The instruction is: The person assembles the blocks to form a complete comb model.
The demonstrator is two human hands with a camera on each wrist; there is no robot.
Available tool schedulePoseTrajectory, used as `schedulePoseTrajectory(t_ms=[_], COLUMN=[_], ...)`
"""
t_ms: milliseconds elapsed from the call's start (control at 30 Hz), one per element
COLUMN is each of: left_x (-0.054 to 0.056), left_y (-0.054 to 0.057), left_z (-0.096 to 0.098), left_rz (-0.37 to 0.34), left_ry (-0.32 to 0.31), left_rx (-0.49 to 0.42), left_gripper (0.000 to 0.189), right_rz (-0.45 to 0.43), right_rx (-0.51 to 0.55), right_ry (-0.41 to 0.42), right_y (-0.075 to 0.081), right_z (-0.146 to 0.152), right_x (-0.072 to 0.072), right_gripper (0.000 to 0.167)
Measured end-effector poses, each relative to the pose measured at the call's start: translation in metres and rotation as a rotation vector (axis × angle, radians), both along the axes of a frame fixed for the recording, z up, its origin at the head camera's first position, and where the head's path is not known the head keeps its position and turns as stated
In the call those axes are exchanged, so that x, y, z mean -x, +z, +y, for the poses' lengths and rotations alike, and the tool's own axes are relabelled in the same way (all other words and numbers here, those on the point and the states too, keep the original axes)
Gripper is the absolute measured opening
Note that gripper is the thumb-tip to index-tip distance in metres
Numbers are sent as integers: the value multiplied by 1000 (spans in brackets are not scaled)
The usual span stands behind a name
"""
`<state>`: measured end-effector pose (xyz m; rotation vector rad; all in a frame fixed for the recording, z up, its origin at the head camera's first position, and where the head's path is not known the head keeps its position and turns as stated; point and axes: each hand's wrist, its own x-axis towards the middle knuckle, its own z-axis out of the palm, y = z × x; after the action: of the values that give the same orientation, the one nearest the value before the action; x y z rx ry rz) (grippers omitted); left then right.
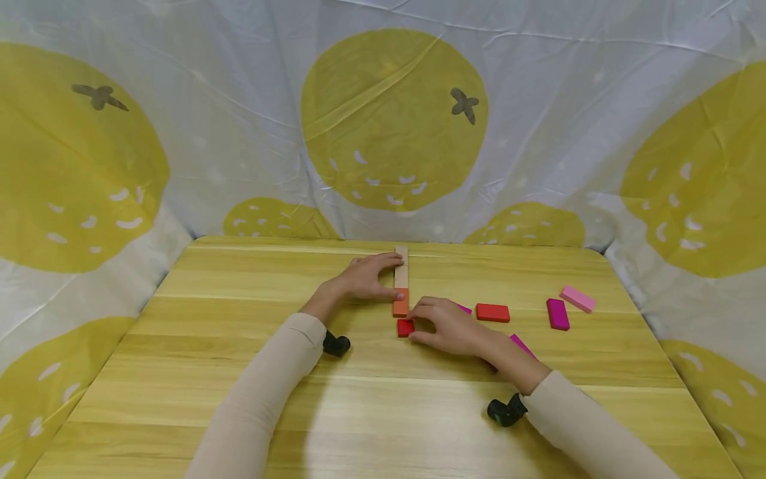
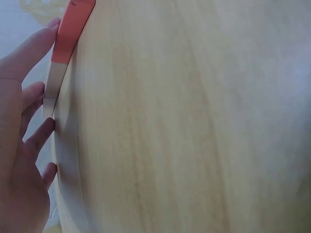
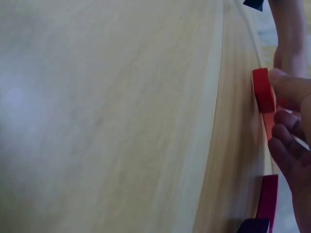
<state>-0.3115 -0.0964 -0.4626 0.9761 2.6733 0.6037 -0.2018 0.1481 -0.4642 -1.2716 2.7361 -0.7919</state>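
A straight row runs away from me on the wooden table: an orange block [image 1: 401, 309] at its near end, with plain wooden blocks [image 1: 401, 277] beyond it. My left hand [image 1: 365, 278] lies along the row's left side, its thumb touching the orange block and its extended fingers at the plain blocks. Just short of the orange block is a red block [image 1: 404, 328], pinched at its right end between the thumb and fingers of my right hand [image 1: 445, 326]. In the right wrist view, the thumb presses the near face of this red block [image 3: 263, 91].
Right of the row lie another red block [image 1: 493, 313], a magenta block [image 1: 558, 314] and a pink block [image 1: 577, 299]. Another magenta block [image 1: 522, 345] is partly hidden by my right forearm. A patterned curtain [image 1: 395, 120] hangs behind the table's far edge.
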Motion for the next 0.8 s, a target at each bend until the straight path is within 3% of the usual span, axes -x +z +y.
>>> schedulePoseTrajectory(t_ms=[267,800], left_x=[1,0], left_y=[2,0], left_z=[0,1], left_rz=[-42,-53], left_ry=[-28,-32], left_rx=[-56,-76], left_gripper=[88,89], right_rz=[-17,-33], right_rx=[4,-20], right_ry=[26,-12], right_y=[-2,-4], right_z=[5,-5], right_x=[0,4], right_gripper=[26,25])
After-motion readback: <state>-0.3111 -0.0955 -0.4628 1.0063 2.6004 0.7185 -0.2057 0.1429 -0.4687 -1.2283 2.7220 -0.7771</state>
